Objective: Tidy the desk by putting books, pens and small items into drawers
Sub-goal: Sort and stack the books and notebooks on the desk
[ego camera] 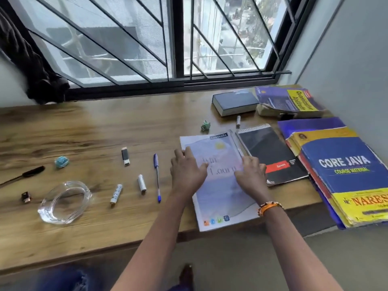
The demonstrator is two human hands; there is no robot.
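Observation:
A pale blue Classmate notebook (218,198) lies on the wooden desk (94,131), its near end jutting over the front edge. My left hand (186,171) lies flat on its left side, fingers straight. My right hand (251,175) presses flat on its right side beside a black spiral notebook (270,154). A blue pen (157,177) lies just left of the notebook. Further left are two white batteries (142,182) (116,193) and a black USB stick (125,156). No drawer is in view.
A stack topped by a blue-and-yellow Core Java book (346,171) overhangs the desk's right end. A dark hardback (235,102) and a worn purple book (287,101) lie at the back right. A glass ashtray (65,202), crumpled wrappers, a third battery (238,120) and small dark items are scattered around.

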